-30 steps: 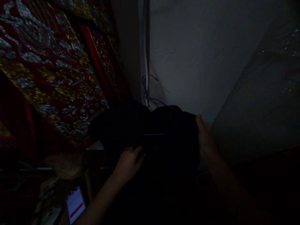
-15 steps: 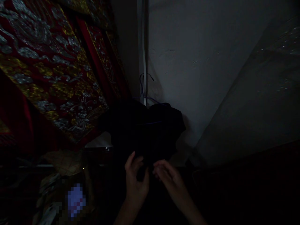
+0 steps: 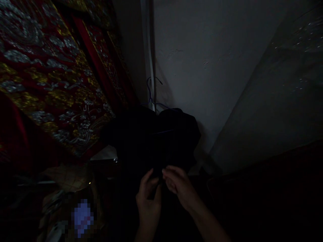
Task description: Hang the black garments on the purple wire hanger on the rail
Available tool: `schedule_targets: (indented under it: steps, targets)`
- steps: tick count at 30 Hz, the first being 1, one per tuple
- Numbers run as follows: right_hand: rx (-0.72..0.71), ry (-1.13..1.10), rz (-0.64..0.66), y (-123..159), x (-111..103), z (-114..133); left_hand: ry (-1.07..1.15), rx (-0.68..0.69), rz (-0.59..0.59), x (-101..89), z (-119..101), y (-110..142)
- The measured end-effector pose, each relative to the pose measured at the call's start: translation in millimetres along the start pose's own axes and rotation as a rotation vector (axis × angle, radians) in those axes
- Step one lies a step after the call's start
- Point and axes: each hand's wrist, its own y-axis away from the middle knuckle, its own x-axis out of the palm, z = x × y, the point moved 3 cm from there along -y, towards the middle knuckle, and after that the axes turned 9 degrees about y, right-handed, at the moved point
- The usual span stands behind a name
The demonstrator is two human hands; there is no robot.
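Black cloth (image 3: 141,141) hangs directly before us, its lower folds at our fingertips. Our left hand (image 3: 148,203) curls its fingers toward the thumb, a gap showing between them; our right hand (image 3: 180,188) holds its fingers bent close together, tips near the left hand's. In this dimness we cannot tell whether either pinches the fabric. Above, a purplish hanger (image 3: 150,95) rises from the cloth's top beside a pale vertical strip (image 3: 148,43). Behind it we see a grey wall (image 3: 207,84); to our left, red embroidered fabric (image 3: 87,43) with silver and gold, and, lower down, a blurred lit screen (image 3: 82,216).
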Motion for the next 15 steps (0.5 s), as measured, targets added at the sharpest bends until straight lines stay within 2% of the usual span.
schedule_targets:
  steps: [2, 5, 9, 12, 15]
  targets:
    - [-0.014, -0.109, 0.006, -17, 1, 22, -0.035, 0.027, -0.012, 0.1, -1, -6]
    - [-0.044, -0.22, 0.053, -49, -1, 74, -0.077, 0.031, -0.005, 1.0, 5, -14]
    - [0.067, -0.319, 0.179, -80, -3, 139, -0.183, 0.013, 0.09, 3.2, 27, -19]
    - [0.047, -0.318, 0.184, -85, -3, 160, -0.285, 0.034, 0.145, 5.4, 35, -24]
    - [-0.127, -0.222, 0.093, -80, -2, 160, -0.352, 0.132, 0.245, 13.2, 19, -37]
